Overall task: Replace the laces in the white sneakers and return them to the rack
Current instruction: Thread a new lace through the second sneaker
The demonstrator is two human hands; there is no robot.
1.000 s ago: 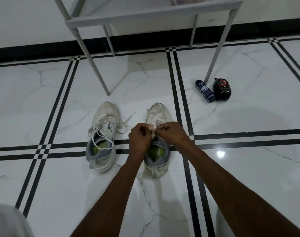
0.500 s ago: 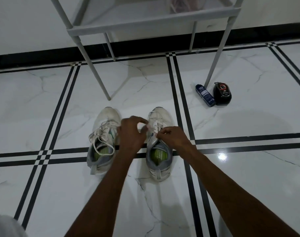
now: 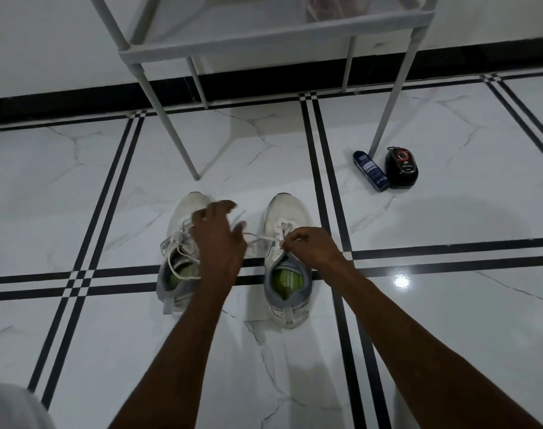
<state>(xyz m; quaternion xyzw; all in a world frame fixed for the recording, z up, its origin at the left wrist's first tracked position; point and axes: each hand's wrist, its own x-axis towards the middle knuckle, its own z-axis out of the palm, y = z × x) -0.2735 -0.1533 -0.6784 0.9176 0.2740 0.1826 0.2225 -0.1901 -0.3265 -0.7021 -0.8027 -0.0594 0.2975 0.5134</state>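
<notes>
Lace (image 3: 258, 238) runs sideways from the eyelets of the right sneaker (image 3: 287, 264), where the right hand (image 3: 310, 246) pinches it just above the tongue, toward the left hand (image 3: 217, 239), spread loose-fingered between that shoe and the left sneaker (image 3: 183, 252), so the pinching hand sits nearer.

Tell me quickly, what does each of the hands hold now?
Left hand: open, fingers spread, holding nothing.
Right hand: pinching the lace of the right sneaker.
</notes>
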